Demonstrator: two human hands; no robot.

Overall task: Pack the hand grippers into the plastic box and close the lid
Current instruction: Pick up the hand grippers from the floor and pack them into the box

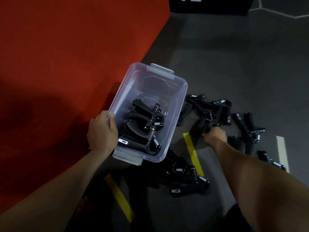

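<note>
A clear plastic box (182, 91) with grey latches stands open on the floor at the centre, its lid out of view. Several black hand grippers (143, 121) with metal springs lie inside it. My left hand (102, 131) grips the box's near left rim. My right hand (215, 134) is closed on a black hand gripper (200, 126) in the pile just right of the box. More loose grippers (250, 129) lie on the floor further right, and others (187, 178) lie in front of the box.
A red mat (66, 64) covers the floor to the left, touching the box's left side. Yellow tape strips (193, 153) mark the dark grey floor. A black block with white digits (209, 5) stands at the far top.
</note>
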